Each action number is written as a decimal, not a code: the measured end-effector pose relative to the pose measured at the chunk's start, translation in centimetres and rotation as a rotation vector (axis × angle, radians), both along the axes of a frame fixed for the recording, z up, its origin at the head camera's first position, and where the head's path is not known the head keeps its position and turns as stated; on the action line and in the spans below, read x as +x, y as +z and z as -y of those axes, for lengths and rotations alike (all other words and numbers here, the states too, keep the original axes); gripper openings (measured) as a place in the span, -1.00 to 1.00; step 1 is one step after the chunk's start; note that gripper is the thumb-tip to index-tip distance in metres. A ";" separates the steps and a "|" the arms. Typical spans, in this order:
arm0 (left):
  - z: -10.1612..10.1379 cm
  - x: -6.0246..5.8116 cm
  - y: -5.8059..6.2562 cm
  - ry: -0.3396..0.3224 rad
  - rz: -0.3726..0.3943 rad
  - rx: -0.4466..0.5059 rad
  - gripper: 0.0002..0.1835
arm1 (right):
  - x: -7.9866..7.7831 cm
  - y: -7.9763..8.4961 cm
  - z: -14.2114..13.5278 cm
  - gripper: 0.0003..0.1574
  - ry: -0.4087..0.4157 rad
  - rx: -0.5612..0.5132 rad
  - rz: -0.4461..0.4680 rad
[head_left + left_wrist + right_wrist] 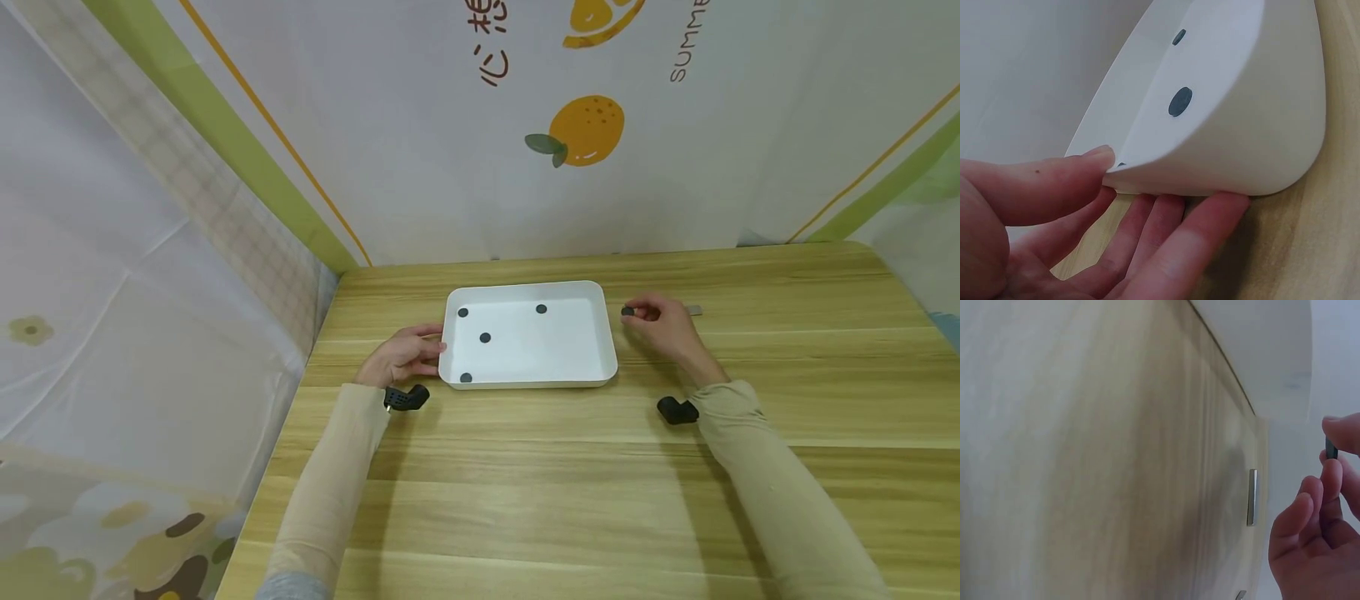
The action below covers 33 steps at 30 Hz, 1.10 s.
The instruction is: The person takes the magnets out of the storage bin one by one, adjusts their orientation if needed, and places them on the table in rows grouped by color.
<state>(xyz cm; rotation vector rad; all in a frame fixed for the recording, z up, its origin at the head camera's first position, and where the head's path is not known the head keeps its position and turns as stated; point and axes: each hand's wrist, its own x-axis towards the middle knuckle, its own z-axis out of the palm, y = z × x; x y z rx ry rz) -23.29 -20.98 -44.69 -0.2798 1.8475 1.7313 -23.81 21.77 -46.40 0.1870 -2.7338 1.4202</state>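
Observation:
A shallow white tray sits on the table with several small black discs spread over its floor. My left hand holds the tray's left end. In the left wrist view, the thumb lies at the rim while the fingertips touch the outer wall lower down. Beyond the tray's right side, my right hand pinches another black disc between thumb and fingers. That disc appears edge-on in the right wrist view, held above the table.
A small flat grey piece lies on the wooden table just right of my right hand; the right wrist view shows a second grey piece partly. A printed white curtain hangs behind the table's back edge.

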 end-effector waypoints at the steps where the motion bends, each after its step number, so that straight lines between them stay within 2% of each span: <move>1: 0.0 0.0 0.0 0.000 0.000 0.000 -0.37 | 0.0 0.0 0.0 -0.64 0.003 0.009 0.006; 13: 0.0 -0.1 0.1 0.002 0.010 -0.008 -0.35 | -0.2 -0.9 -0.3 -0.65 0.064 0.143 0.048; 33: 0.0 -0.1 0.0 -0.005 0.005 -0.012 -0.36 | -0.3 -1.2 0.7 -0.63 0.083 0.289 0.083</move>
